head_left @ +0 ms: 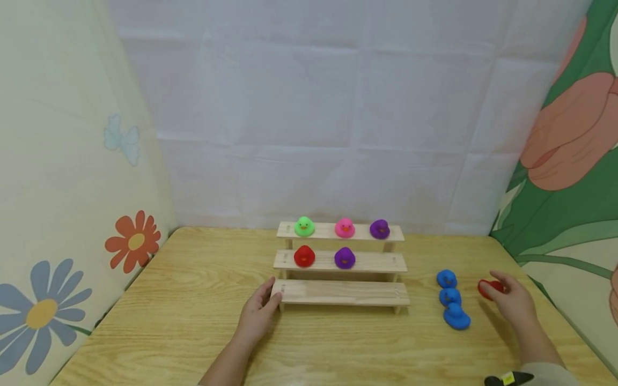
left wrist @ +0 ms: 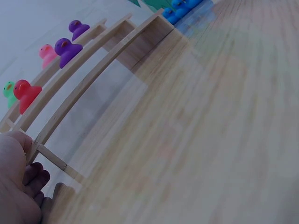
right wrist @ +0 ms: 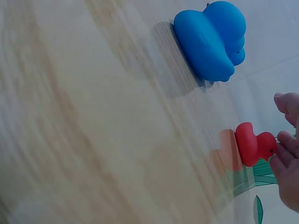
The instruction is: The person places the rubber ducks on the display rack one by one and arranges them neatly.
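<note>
A three-tier wooden display stand (head_left: 345, 292) stands on the table, and my left hand (head_left: 257, 315) holds the left end of its lowest step. In the left wrist view, the thumb of that left hand (left wrist: 16, 175) lies against the step's end, with fingers curled below. My right hand (head_left: 516, 303) is over a red rubber duck (head_left: 491, 288) on the right. The right wrist view shows this red duck (right wrist: 250, 145) resting on the table, the fingertips (right wrist: 284, 142) at its head and the thumb held apart.
Blue rubber ducks (head_left: 450, 296) stand in a row between stand and right hand. On the top step sit a green duck (head_left: 304, 227), a pink duck (head_left: 345, 228) and a purple duck (head_left: 380, 229). The middle step carries a red duck (head_left: 304, 257) and another purple duck (head_left: 345, 258).
</note>
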The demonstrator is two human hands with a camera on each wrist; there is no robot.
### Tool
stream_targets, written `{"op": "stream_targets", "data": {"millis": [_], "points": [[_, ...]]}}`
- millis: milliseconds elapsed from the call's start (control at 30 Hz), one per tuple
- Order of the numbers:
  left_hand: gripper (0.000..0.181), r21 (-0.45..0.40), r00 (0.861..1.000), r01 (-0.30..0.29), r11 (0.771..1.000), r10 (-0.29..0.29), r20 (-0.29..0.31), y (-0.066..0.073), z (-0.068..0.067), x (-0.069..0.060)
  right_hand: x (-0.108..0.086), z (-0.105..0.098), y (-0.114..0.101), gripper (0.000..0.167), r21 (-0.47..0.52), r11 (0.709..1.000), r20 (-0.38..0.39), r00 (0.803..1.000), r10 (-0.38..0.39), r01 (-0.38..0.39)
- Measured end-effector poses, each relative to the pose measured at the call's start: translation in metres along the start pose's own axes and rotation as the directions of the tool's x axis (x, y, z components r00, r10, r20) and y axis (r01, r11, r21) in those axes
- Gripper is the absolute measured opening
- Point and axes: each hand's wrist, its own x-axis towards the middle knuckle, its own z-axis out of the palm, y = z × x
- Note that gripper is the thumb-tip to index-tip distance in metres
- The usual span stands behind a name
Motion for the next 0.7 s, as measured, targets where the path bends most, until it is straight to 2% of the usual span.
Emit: {"op": "stream_targets", "data": {"millis": [267,500,700], "points": [[0.055,-0.005,1.000,0.001,1.000,-0.001,0.000,-0.0010,-0.0002,0.0001,0.0005,0.0020,0.0045,0.070,0.020,1.000,0.004,1.000,0.018,-0.018],[0.056,0.003,1.000,0.006,1.000,-0.006,-0.001,0.0004,-0.0012,-0.0011,0.0002,0.0030,0.0075,0.070,-0.002,1.000,0.028,0.999,-0.015,0.015],[0.055,0.009,1.000,0.007,1.000,-0.007,-0.002,0.0007,-0.0005,-0.0011,0.0012,0.0050,0.0076,0.074,0.043,0.998,0.081,0.996,0.035,-0.038]]}}
